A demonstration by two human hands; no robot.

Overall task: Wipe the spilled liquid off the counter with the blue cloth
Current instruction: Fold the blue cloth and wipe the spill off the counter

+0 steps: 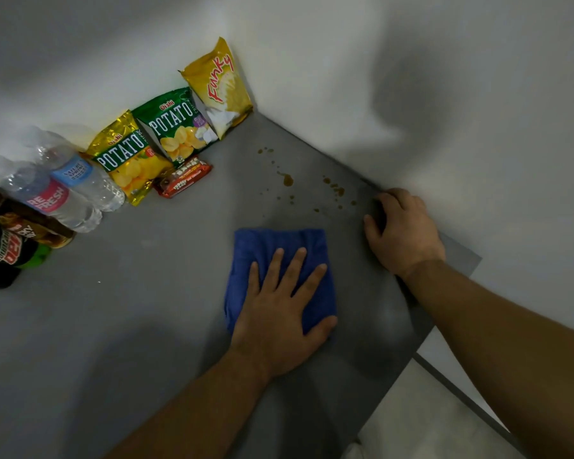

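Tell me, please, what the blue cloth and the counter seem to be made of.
Blue cloth: probably terry or microfibre, matte, with fuzzy nap and rumpled edges. Counter: hard, smooth grey slab, perhaps laminate or stone, matte; the brown drops sit on it unabsorbed.

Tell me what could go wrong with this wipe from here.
1. The brown drops lie scattered beyond the blue cloth; one pass under the left hand may miss those near the right hand.
2. The flat cloth may smear the largest drop across the counter rather than lift it.
3. A wide sweep left could knock the red snack packet.
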